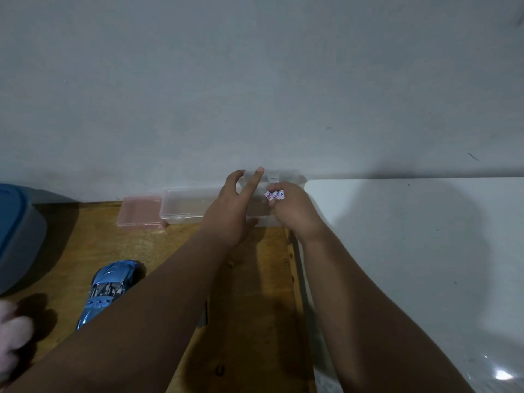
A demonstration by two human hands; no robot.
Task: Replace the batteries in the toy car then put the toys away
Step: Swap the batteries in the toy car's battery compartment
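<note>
Nearest, at the lower left edge, sits a pale blurred shape (12, 338) that cannot be made out. Just beyond it the blue toy car (109, 290) lies on the wooden worktop (249, 279), nose pointing away, partly covered by the left forearm. A white surface (411, 251) adjoins the wood on the right.

Both forearms stretch forward to the far edge of the worktop. The left hand (226, 214) lies back-up over the right end of a long clear box (184, 207); its fingers (256, 177) are spread and mostly straight, tips against the box's raised clear lid (286, 175), gripping nothing that shows. The right hand (297, 211), just beside it, has its fingers curled round small white batteries (273, 195) with red and blue print, held above the clear box; how many there are is hard to tell.

A pink box (140, 212) touches the clear box's left end. Well to the left stands a blue-lidded container (17, 222), cut by the frame. Behind everything rises a plain grey wall (255, 80).
</note>
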